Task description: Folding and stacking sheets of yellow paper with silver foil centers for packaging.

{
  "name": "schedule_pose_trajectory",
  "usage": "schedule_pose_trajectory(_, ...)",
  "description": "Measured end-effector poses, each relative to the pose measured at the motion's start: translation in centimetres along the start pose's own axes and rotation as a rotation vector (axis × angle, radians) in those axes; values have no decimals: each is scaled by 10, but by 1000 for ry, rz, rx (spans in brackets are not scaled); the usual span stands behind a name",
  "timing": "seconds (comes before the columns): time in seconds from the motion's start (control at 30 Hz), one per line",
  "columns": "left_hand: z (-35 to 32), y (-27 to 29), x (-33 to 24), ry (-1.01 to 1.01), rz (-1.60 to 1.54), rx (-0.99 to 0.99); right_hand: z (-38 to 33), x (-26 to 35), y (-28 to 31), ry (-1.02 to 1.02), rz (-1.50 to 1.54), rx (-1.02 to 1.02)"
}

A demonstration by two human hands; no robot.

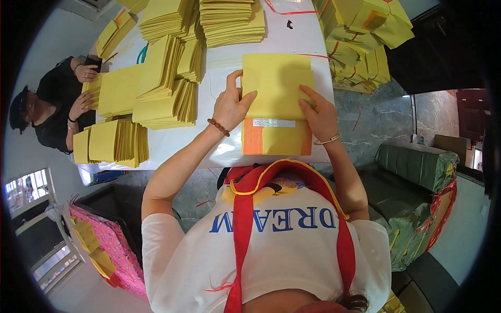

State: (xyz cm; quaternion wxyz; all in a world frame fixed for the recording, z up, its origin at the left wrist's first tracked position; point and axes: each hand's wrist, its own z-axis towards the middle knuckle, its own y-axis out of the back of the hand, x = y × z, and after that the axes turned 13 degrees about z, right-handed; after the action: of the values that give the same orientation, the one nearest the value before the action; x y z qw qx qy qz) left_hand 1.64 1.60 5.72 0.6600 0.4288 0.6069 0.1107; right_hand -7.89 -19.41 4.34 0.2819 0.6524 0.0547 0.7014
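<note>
A yellow paper sheet or packet [276, 86] lies in front of me at the table's near right. Its lower part, a yellow panel [282, 141] with orange side patches and a silvery strip, shows toward me. My left hand [233, 101] grips the left edge, thumb on top and index finger bent at the side. On the right edge, my right hand [318, 112] has its thumb and index finger on the paper; its other fingers are mostly hidden. Whether this is one folded piece or several layers, I cannot tell.
Yellow paper stacks [167, 68] cover the white table's [219, 141] left and far side. At the left, a person in black [52, 109] handles yellow paper. Tied yellow bundles [360, 62] stand at the far right. Green wrapped bales [417, 167] sit to my right.
</note>
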Motion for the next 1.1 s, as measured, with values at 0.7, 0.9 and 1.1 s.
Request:
schedule_pose_trajectory(0.7,3,-33,-15,-674,671,-102,-8,16,-1,25,-159,-2)
schedule_pose_trajectory(0.9,1,-41,-12,-736,548,-156,-45,-6,2,364,-687,313)
schedule_pose_trajectory(1.1,-4,-33,-6,-806,405,-185,-44,-9,1,328,-570,324)
